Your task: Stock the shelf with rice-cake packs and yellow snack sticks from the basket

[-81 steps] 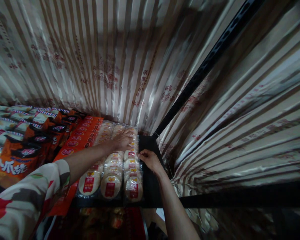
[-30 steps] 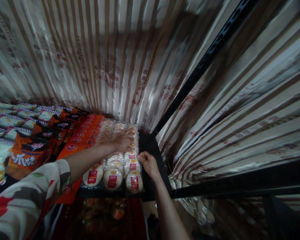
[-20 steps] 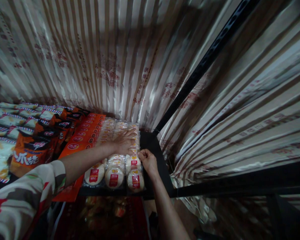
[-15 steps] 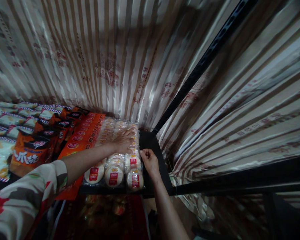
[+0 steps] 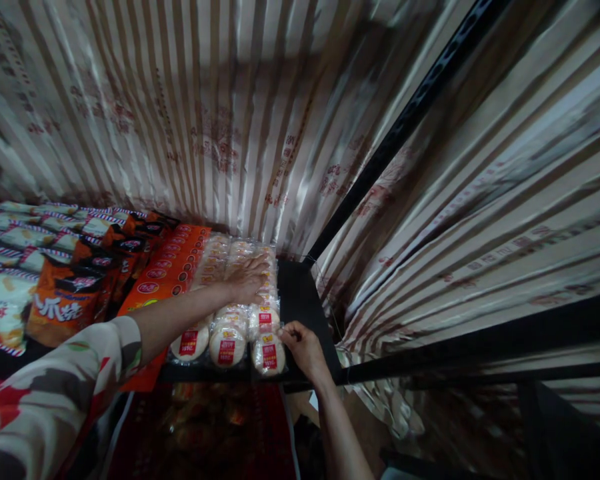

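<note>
Clear packs of round pale rice cakes [image 5: 227, 343] with red labels lie in rows on a black shelf [image 5: 305, 307]. My left hand [image 5: 247, 280] rests flat on top of the packs near the back, fingers spread. At the front right edge of the rows, my right hand [image 5: 303, 343] pinches the wrapper of the rightmost pack [image 5: 269, 353].
Orange packs [image 5: 163, 273] lie left of the rice cakes, then dark orange snack bags [image 5: 63, 307] and striped bags [image 5: 10, 240]. Striped shiny curtain [image 5: 220, 120] hangs behind and to the right. A black shelf post [image 5: 405, 127] rises at the corner. A lower shelf holds dim goods [image 5: 205, 420].
My right hand has slid toward the front of the shelf along the rightmost row. The left hand stays pressed on the packs. The view has shifted slightly.
</note>
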Motion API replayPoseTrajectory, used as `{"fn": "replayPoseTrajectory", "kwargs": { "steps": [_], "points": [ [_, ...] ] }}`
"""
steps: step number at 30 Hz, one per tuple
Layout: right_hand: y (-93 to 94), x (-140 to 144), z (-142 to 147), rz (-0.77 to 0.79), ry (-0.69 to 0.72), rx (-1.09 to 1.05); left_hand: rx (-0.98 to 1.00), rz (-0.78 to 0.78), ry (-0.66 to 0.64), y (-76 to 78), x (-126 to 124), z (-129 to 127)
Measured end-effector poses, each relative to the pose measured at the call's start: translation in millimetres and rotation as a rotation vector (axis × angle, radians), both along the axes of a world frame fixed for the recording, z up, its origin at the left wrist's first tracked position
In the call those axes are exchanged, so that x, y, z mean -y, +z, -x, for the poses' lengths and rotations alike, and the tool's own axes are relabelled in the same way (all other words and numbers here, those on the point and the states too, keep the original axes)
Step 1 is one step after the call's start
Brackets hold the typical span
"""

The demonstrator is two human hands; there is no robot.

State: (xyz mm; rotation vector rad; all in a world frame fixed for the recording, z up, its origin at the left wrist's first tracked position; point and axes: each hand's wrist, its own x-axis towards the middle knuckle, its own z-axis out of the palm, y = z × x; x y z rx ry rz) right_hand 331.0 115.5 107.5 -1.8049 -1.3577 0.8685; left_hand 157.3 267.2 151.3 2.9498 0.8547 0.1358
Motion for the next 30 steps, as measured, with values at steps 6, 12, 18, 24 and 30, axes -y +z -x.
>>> {"fn": "replayPoseTrajectory", "kwargs": {
  "steps": [6,12,18,24,30],
  "points": [
    [-5.8,-5.1,5.0,-0.096,-0.097,-0.025,-0.004,0.069,0.019,4.6,1.6,1.3],
    [-13.4,-11.6,12.0,-0.095,-0.198,0.044,0.048,0.069,0.019,7.9,3.3,5.2],
    [-15.5,-9.2,20.4,-0.162,-0.233,0.075,0.199,-0.012,0.065,19.8,62.1,6.8],
    [-17.6,-2.3,23.9,-0.194,-0.262,-0.006,0.350,-0.096,0.244,-12.9,163.9,18.1],
    [-20.3,5.3,22.8,-0.291,-0.302,0.192,0.507,-0.383,0.367,-57.1,204.3,35.0]
  ]
}}
